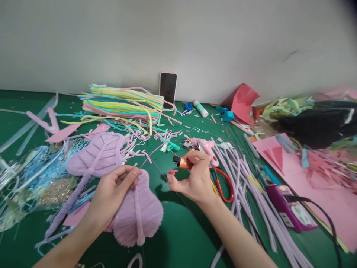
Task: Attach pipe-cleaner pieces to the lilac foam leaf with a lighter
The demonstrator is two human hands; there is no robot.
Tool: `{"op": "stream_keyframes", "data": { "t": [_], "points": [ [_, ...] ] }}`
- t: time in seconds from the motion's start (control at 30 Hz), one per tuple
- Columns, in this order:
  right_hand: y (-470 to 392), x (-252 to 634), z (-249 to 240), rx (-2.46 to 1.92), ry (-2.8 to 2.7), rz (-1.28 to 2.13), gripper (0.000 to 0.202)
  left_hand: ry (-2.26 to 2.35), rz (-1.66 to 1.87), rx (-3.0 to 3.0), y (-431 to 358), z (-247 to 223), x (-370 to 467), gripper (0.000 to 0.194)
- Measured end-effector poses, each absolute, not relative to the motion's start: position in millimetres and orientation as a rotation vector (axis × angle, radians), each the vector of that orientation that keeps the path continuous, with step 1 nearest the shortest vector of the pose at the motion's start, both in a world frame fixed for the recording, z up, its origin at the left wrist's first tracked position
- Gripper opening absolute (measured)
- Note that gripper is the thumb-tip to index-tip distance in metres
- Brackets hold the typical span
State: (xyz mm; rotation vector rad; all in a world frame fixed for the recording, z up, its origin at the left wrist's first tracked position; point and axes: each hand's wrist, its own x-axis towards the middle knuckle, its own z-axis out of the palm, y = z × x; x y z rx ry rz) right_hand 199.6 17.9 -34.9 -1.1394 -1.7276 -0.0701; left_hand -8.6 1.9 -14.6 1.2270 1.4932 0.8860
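Observation:
My left hand (119, 188) pinches the upper end of a purple fuzzy leaf shape (150, 219), which hangs below the fingers. A thin wire sticks up from that pinch. My right hand (195, 180) is closed around an orange lighter (184, 163), its black top pointing left toward the leaf, a short gap apart. A small pink-red bit (172, 172) shows at the right thumb tip. Another purple leaf shape (97, 154) with a thick wrapped stem lies on the green table (178, 245), behind and left of my left hand. Red-handled scissors (231, 191) lie beside my right wrist.
Colored pipe cleaners (119, 106) are piled at the back, near a standing phone (168, 87). Purple stems (251, 193), a pink glue gun (209, 149) and a purple device (291, 208) with a cable lie right. Blue tassels (41, 167) are at left.

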Motion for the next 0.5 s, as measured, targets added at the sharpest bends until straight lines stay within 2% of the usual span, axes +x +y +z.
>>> {"op": "stream_keyframes", "data": {
  "t": [0.1,0.27,0.5],
  "points": [
    [15.9,201.7,-28.2,-1.162,-1.783,-0.038,0.047,1.494,0.874,1.207,1.6,-13.1,-7.5,0.031],
    [17.3,205.8,-22.3,-1.152,-1.895,-0.028,0.021,1.479,0.878,1.208,2.2,-12.1,-7.9,0.031],
    [21.9,208.7,-27.7,-1.228,-1.938,0.068,0.024,1.425,0.894,1.134,3.1,-14.3,-8.8,0.032]
  ]
}}
